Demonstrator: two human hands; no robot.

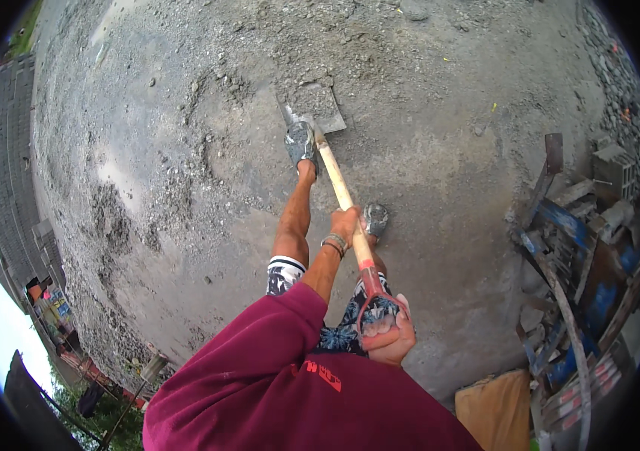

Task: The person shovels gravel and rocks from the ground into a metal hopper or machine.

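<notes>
A shovel with a pale wooden shaft (337,179), a red D-shaped handle (371,284) and a flat square metal blade (329,120) slants across the middle of the view. My left hand (346,224) is closed around the lower half of the shaft, with bands at its wrist. Nearer my body, my right hand (395,340) wraps the crosspiece of the red handle. Grey grit covers part of the blade, which lies low on the gravelly ground (425,143). My left shoe (300,143) is beside the blade's near edge, and my right shoe (376,218) stands farther back.
Scrap wood and blue-painted pieces (572,225) are heaped at the right, near a hollow concrete block (614,171). A brown padded-looking slab (494,410) lies at the lower right. Loose stones (620,83) line the far right; a block wall (8,165) runs along the left.
</notes>
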